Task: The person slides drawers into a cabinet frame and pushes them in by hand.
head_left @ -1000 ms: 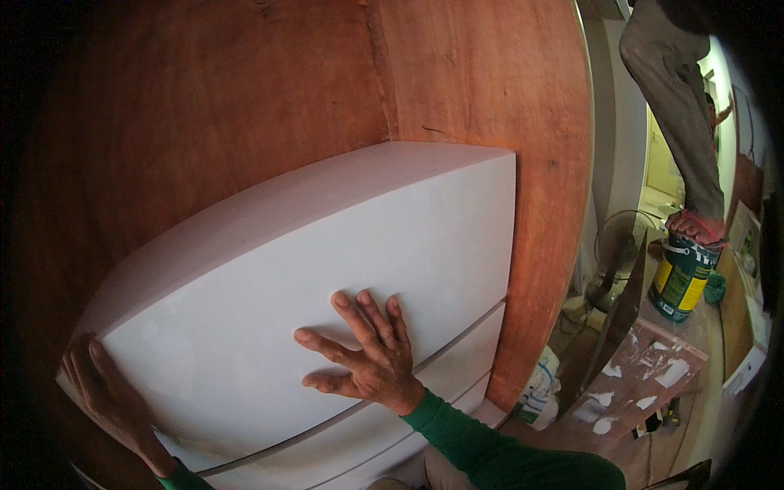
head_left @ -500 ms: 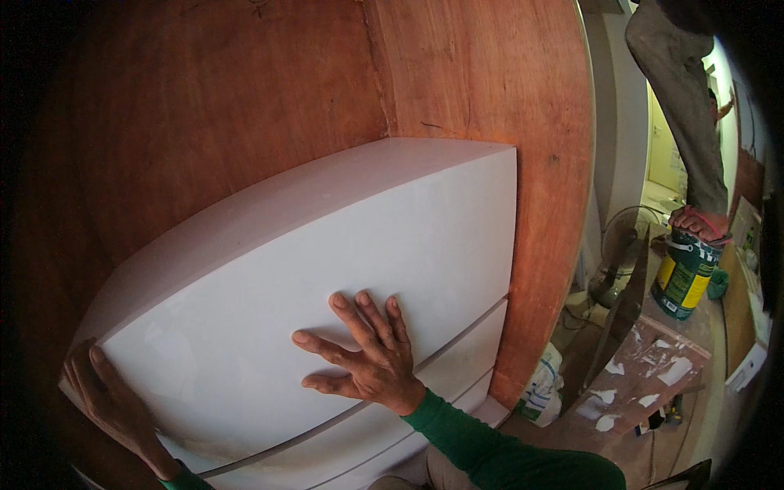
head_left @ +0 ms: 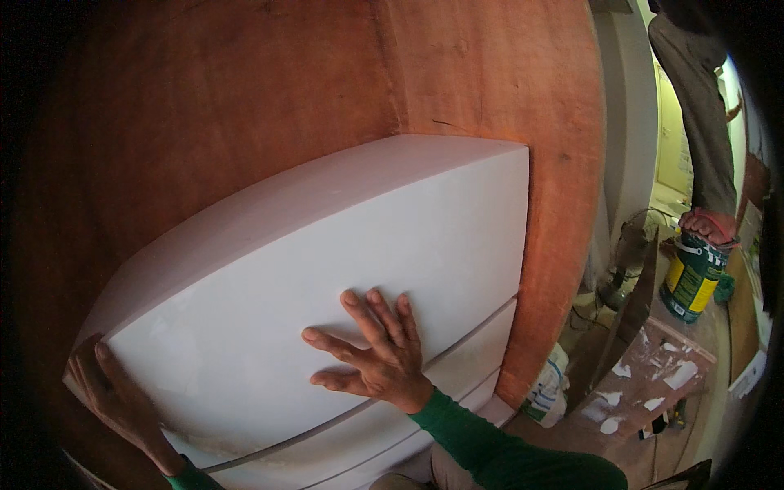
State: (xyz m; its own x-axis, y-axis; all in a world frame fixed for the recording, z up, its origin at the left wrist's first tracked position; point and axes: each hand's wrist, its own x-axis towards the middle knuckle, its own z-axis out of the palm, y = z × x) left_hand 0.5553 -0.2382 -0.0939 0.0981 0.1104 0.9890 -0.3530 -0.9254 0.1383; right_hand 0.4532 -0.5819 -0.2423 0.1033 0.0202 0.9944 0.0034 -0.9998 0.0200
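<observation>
A white box-shaped unit [head_left: 327,269] with dark horizontal grooves across the lower part of its front stands in the corner of reddish-brown wood panels [head_left: 269,73]. Against its smooth upper front rests my right hand [head_left: 382,351], fingers spread and palm side toward the surface. My left hand [head_left: 114,396] lies over the unit's left end near the top corner, its fingers stretched out and close together. Neither hand shows a tool or loose object in it. Part of the left fingers fades into shadow at the picture's rim.
At right, a person's bare foot [head_left: 709,226] in a strap rests on a green-and-yellow paint bucket [head_left: 694,282]. Below stands a plank surface [head_left: 645,384] with white smears. A fan [head_left: 641,237], a white sack [head_left: 549,388] and a leaning board [head_left: 629,314] are nearby.
The whole view has shifted slightly, so everything appears a little further right. Both hands keep about the same places on the white unit.
</observation>
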